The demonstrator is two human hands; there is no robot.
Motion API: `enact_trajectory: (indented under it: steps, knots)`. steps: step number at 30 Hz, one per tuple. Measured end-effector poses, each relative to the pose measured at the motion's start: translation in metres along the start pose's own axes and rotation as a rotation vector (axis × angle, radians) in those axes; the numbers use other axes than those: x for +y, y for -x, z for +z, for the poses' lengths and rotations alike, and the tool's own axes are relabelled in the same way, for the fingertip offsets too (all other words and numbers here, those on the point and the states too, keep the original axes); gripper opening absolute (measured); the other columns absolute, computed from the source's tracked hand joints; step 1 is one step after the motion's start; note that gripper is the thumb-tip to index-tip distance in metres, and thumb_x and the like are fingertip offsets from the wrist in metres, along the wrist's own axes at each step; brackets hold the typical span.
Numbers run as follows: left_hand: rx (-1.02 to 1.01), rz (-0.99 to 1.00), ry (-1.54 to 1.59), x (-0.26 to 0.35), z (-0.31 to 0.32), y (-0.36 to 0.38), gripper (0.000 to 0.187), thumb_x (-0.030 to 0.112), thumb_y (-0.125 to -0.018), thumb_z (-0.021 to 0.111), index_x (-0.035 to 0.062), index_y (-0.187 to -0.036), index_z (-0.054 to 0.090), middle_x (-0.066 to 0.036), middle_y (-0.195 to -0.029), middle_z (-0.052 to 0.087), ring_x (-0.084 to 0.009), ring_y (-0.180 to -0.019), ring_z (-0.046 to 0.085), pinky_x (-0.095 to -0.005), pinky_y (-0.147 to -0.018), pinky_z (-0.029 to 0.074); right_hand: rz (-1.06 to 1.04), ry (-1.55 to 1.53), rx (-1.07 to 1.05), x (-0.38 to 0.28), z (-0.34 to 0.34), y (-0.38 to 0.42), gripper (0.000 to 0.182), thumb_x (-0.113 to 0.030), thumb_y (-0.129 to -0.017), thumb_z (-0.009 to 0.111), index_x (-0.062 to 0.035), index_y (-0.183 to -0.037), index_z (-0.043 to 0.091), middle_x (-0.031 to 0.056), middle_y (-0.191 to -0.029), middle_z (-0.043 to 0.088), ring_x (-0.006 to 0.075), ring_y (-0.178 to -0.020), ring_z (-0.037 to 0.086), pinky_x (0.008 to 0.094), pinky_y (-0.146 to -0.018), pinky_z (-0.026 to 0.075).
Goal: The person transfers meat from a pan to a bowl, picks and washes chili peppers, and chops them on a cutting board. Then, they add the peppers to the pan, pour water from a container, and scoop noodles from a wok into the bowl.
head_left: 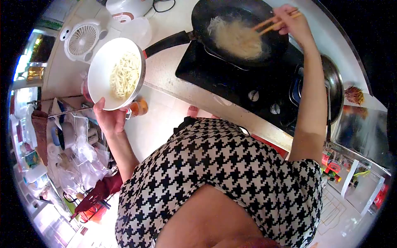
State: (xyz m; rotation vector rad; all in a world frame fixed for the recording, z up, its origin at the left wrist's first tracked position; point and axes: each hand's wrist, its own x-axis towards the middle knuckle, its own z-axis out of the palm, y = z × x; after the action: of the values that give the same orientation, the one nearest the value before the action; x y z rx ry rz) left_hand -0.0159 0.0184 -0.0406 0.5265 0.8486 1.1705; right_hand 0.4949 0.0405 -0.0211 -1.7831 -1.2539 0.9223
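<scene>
Left hand: our left hand [108,118] sits at about nine o'clock in the view, fingers wrapped up around the lower rim of the white bowl [103,70], gripping it from beneath.
White bowl: we hold it tilted, its open face turned toward the camera and toward the stove; it hangs over the counter edge, clear of the surface.
Bowl contents: pale noodles [124,76] cling to the inner wall on the side nearest the pan handle.
Right hand: our right hand [294,22] is up at one o'clock, fingers closed around a pair of wooden chopsticks [271,24].
Chopsticks: they slant down toward ten o'clock from the hand, their tips in the noodles inside the pan.
Black pan: the pan [264,47] sits on the dark stove [231,80] at twelve o'clock; its black handle [167,43] points toward eight o'clock and ends just beside the bowl's rim.
Pan contents: a heap of pale cooked noodles [235,39] lies across the middle of the pan.
Stove knobs: two round knobs [253,96] show on the front edge, at about five o'clock from the pan.
Counter: a white fan [82,39] lies at eleven o'clock from the bowl, a rice cooker [126,9] beyond it.
Far side: a second metal pan [336,80] shows behind our right forearm, at three o'clock.
</scene>
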Motion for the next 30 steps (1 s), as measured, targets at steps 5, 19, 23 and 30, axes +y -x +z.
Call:
enact_trajectory:
  steps: [5,19,23,30]
  knots:
    - [-0.016,-0.021,0.036,-0.003,0.007,-0.003,0.062,0.023,-0.072,0.054,-0.0007,-0.124,0.029,-0.021,-0.121,0.04,-0.0359,-0.106,0.046,-0.0492,-0.076,0.05,0.141,-0.31,0.408,0.022,0.024,-0.027,0.024,-0.029,-0.086,0.048,-0.007,-0.079,0.055,0.0096,-0.068,0.059,0.0201,-0.052,0.061,0.0253,-0.036,0.048]
    - [-0.045,-0.019,0.027,-0.007,0.049,0.003,0.065,0.022,-0.07,0.057,0.0,-0.124,0.03,-0.016,-0.122,0.041,-0.0297,-0.111,0.044,-0.0436,-0.088,0.042,0.119,-0.676,0.428,0.108,0.011,-0.033,0.025,-0.023,-0.082,0.054,0.001,-0.085,0.049,0.0145,-0.078,0.059,0.0248,-0.059,0.062,0.0285,-0.044,0.051]
    - [-0.038,-0.038,0.007,0.0,0.042,0.002,0.063,0.022,-0.07,0.057,-0.0003,-0.123,0.032,-0.017,-0.12,0.043,-0.03,-0.109,0.045,-0.0439,-0.086,0.044,0.168,-0.843,0.466,0.112,0.024,-0.033,0.024,-0.015,-0.081,0.053,0.0017,-0.094,0.041,0.0189,-0.076,0.057,0.0293,-0.058,0.061,0.0339,-0.045,0.054]
    - [0.001,-0.034,-0.007,0.006,0.052,0.002,0.064,0.023,-0.07,0.058,-0.0021,-0.123,0.033,-0.016,-0.118,0.045,-0.0285,-0.108,0.046,-0.0407,-0.086,0.043,0.318,-0.92,0.524,0.096,0.048,-0.032,0.021,-0.01,-0.082,0.044,0.0046,-0.096,0.039,0.0239,-0.084,0.054,0.0361,-0.065,0.06,0.0454,-0.056,0.054]
